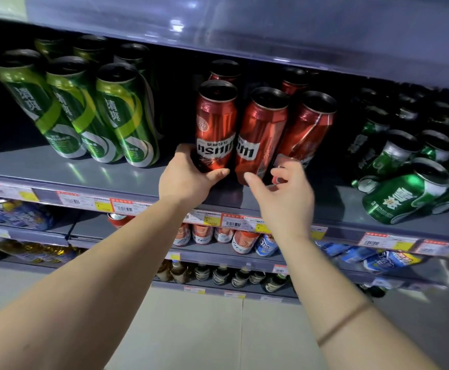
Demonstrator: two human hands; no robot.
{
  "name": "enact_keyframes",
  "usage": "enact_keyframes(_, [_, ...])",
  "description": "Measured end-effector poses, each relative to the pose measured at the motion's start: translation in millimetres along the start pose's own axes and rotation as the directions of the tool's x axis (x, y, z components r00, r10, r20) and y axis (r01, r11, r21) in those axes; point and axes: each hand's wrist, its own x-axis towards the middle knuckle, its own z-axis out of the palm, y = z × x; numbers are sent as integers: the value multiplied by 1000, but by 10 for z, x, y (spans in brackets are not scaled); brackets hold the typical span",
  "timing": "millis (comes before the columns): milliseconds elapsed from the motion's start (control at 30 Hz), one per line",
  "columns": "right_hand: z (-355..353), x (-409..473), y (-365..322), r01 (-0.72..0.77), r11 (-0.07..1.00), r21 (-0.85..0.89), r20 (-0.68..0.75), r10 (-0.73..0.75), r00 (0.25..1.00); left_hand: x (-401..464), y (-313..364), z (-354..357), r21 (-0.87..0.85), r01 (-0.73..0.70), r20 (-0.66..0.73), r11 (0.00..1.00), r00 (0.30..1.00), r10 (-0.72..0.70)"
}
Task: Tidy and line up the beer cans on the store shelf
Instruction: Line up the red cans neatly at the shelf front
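From the head camera, the shelf (65, 173) carries three red cans at its front, standing upright with their long axes vertical. The left hand (188, 177) grips the left red can (215, 124) low on its body, thumb wrapped across the front and fingers behind. The middle red can (259, 134) touches it at three o'clock, and the right red can (306, 126) stands at three o'clock again, pressed against the middle one.

The right hand (285, 193) holds nothing, its fingers loosely spread and blurred; the middle and right cans lie at about twelve o'clock from it, just beyond the fingertips. It looks nearest to those two, so squaring them probably falls to that hand.

Green cans (119, 116) stand in rows at nine o'clock, well apart from the red ones. Dark green cans (410, 193) at three o'clock are partly cut off by the frame edge. More red cans behind the front row are mostly hidden, and the shelf's rear is too dark to read.
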Motion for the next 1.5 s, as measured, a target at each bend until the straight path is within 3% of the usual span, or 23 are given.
enact_keyframes(100, [154, 15, -55, -111, 990, -90, 20, 113, 993, -2, 2, -11, -4, -6, 7, 1000, 1000, 7])
enact_keyframes(300, [382, 9, -137, -162, 972, -167, -223, 123, 967, -40, -10, -25, -35, -2, -17, 999, 1000, 1])
enact_keyframes(400, [408, 31, -137, -163, 972, -170, -270, 113, 956, -83, -25, -48, -80, 33, -32, 996, 999, -36])
enact_keyframes(633, [351, -1, -64, -76, 979, -187, -169, 44, 985, -121, -10, -101, -116, 75, -47, 990, 996, -81])
enact_keyframes(800, [323, -10, -208, -150, 981, -127, -115, 136, 984, -121, 38, -111, -74, 82, -22, 994, 996, -84])
enact_keyframes(1000, [502, 109, -344, -281, 957, -69, -162, 267, 950, -107, 4, -158, -79, 65, 30, 995, 998, -63])
enact_keyframes(1233, [333, 84, -153, -77, 996, -38, 16, 77, 997, -77, -40, -150, -84, 57, 26, 995, 998, -55])
enact_keyframes(1500, [319, 80, -223, -164, 984, 65, 23, 163, 986, -52, -52, -131, -31, 21, 58, 999, 998, -20])
